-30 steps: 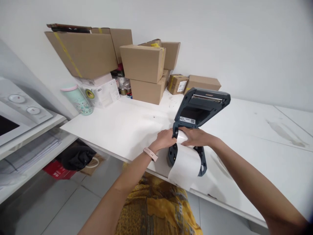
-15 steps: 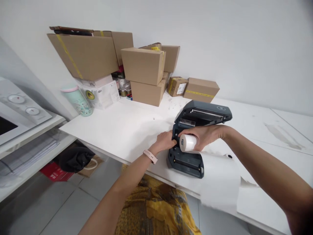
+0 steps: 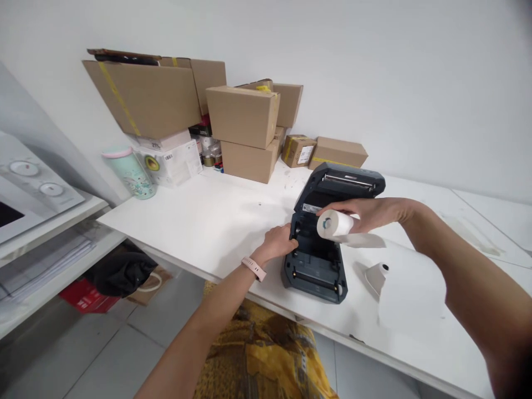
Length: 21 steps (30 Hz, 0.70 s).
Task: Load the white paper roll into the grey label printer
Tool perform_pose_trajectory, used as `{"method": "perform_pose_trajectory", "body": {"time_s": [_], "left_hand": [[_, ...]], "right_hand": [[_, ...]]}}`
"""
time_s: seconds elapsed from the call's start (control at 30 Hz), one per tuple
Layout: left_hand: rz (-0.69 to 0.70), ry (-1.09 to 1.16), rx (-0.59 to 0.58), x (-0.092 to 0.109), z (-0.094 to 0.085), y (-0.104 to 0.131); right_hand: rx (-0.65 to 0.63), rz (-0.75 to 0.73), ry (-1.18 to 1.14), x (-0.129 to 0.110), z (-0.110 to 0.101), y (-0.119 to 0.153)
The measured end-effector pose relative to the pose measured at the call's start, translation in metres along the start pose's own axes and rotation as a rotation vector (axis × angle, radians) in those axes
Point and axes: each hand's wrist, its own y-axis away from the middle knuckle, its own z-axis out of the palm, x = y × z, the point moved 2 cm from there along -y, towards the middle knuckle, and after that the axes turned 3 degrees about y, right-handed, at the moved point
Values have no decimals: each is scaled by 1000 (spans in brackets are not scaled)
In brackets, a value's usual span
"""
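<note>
A dark label printer (image 3: 318,252) stands on the white table with its lid raised, and its inner bay shows. My left hand (image 3: 279,242) grips the printer's left side wall, fingers bent over the edge. Above the bay's right side, my right hand (image 3: 363,213) holds a white paper roll (image 3: 334,224), its round end facing left. A loose strip of paper (image 3: 409,282) trails from the roll to the right. Under that strip a small white cone-shaped object (image 3: 377,277) with a dark hole stands on the table.
Cardboard boxes (image 3: 245,116) are stacked at the back left of the table (image 3: 199,216), and two smaller boxes (image 3: 338,151) sit behind the printer. A mint tumbler (image 3: 132,174) stands near the left edge. A white microwave (image 3: 37,188) is at far left.
My right hand has lifted the roll up and right, out of the printer, and the trailing paper has risen with it. My left hand stays on the printer's side.
</note>
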Motion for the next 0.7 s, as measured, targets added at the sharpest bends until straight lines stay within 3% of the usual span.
{"method": "perform_pose_trajectory", "body": {"time_s": [0.27, 0.47, 0.6, 0.7], "left_hand": [[11, -5, 3, -2, 2, -1], [22, 3, 12, -3, 3, -2], [35, 31, 18, -3, 2, 0], [47, 68, 19, -3, 2, 0]], "right_hand": [[183, -68, -249, 29, -22, 6], [231, -65, -334, 21, -26, 6], [240, -54, -326, 9, -15, 24], [241, -10, -405, 18, 9, 51]]}}
